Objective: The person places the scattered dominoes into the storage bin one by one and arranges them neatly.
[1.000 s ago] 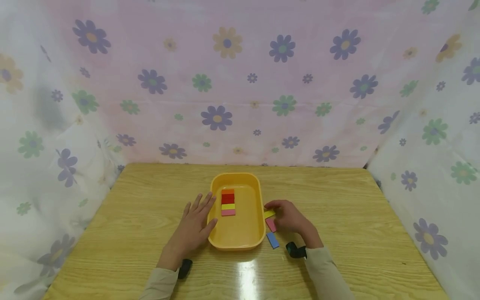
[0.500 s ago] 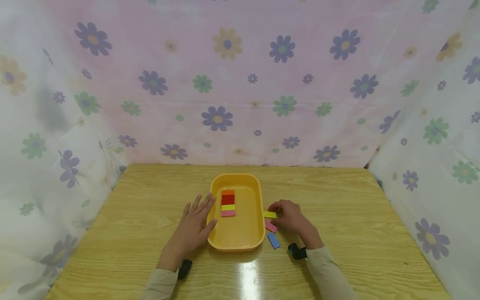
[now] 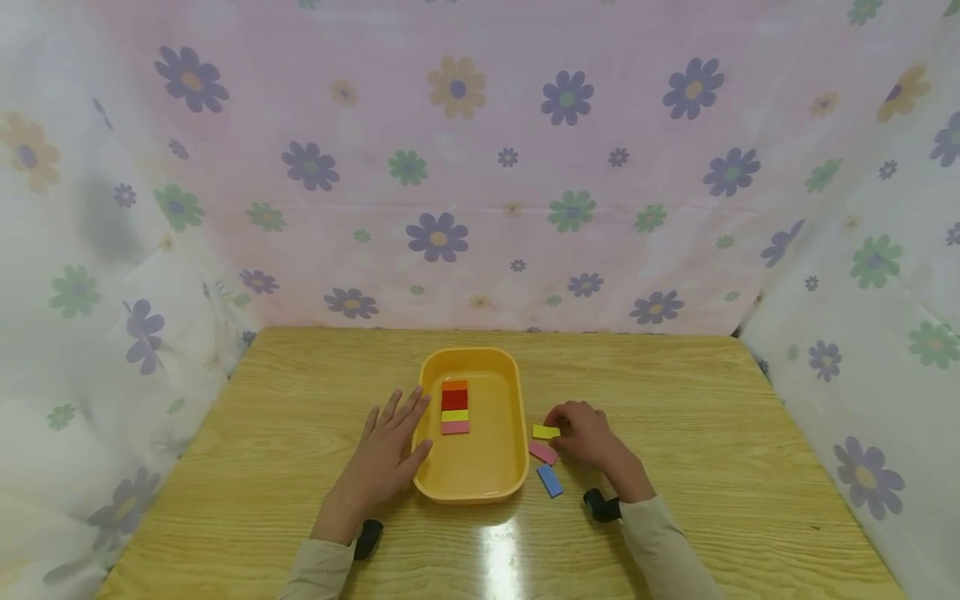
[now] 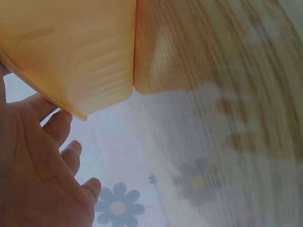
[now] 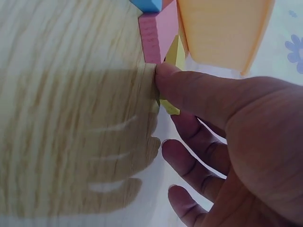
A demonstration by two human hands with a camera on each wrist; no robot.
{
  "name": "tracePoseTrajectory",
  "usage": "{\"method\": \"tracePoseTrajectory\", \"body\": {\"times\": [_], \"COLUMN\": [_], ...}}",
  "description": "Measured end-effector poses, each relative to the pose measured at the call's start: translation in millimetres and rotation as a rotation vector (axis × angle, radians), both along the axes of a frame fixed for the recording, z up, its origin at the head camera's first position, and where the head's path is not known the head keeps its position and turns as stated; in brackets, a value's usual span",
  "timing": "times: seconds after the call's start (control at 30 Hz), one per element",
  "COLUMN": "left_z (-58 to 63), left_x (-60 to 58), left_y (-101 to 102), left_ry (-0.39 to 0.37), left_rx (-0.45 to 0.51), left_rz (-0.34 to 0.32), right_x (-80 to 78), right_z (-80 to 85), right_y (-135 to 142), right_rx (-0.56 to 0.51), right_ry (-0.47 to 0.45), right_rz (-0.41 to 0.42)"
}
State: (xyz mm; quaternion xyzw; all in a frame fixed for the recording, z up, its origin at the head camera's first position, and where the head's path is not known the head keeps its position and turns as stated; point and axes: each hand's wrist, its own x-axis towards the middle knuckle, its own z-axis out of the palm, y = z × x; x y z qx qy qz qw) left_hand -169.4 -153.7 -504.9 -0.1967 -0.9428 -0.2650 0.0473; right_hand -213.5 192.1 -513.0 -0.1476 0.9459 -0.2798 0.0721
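Note:
My left hand (image 3: 388, 454) rests along the left rim of a yellow plastic tray (image 3: 491, 475), its fingers spread. The left wrist view shows its fingertips touching the tray's rim (image 4: 52, 97). Right of the tray, my right hand (image 3: 588, 437) pinches a yellow block (image 3: 544, 432) between thumb and index finger. That block (image 5: 171, 107) lies low at the tabletop in the right wrist view, partly hidden behind the thumb. Close by are a pink block (image 3: 543, 452) and a blue block (image 3: 550, 481), both flat on the table.
Inside the tray, toward its left side, orange (image 3: 454, 386), red (image 3: 454, 400), yellow (image 3: 454, 415) and pink blocks (image 3: 454, 427) lie in a row. The wooden table (image 3: 300, 367) is enclosed by a flowered curtain (image 3: 480, 192) at the back and sides.
My right hand has shifted slightly right with the yellow block, away from the tray's side, and the block has turned level. The pink block has turned a little. The left hand stays in place.

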Motion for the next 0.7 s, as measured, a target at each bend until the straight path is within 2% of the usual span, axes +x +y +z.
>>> {"method": "tracePoseTrajectory", "body": {"times": [0.23, 0.43, 0.7], "left_z": [-0.9, -2.1, -1.2], "left_x": [0.2, 1.8, 0.6], "left_y": [0.1, 0.8, 0.1], "left_ry": [0.004, -0.003, 0.005], "left_rx": [0.008, 0.018, 0.014], "left_rz": [-0.010, -0.010, -0.006], "right_x": [9.1, 23.1, 42.9], "right_z": [4.2, 9.8, 19.4], "right_y": [0.8, -1.0, -3.1], "right_rx": [-0.043, -0.055, -0.068], "right_ry": [0.037, 0.027, 0.082], "right_rz": [0.029, -0.025, -0.072]}}
